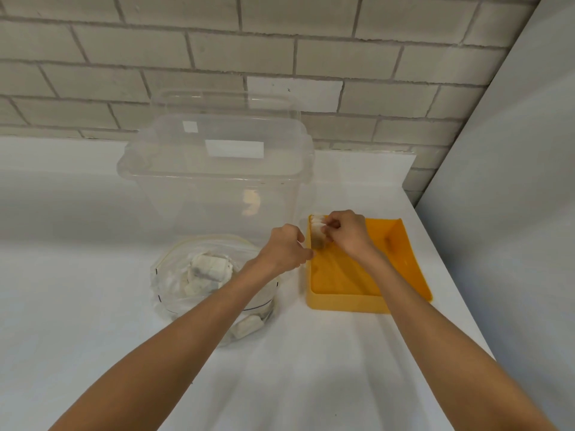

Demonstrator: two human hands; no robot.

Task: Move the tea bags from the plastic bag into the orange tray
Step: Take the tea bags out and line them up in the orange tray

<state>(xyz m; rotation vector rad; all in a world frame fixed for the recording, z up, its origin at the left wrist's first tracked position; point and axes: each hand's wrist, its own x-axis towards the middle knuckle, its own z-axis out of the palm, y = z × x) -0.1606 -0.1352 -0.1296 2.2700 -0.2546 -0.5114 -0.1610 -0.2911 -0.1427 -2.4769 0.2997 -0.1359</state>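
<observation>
Orange tray (342, 275) holds only a short row of tea bags (317, 227) in its far left corner, pinched by the right hand (348, 234). The left hand (284, 248) curls beside the tray's rim; whether it holds anything I cannot tell. A large heap (208, 269) lies in the plastic bag (168, 284), so the job looks barely begun.

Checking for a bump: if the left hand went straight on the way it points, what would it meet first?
Likely the left wall of the orange tray, just ahead of the left hand; depth is unclear.
</observation>
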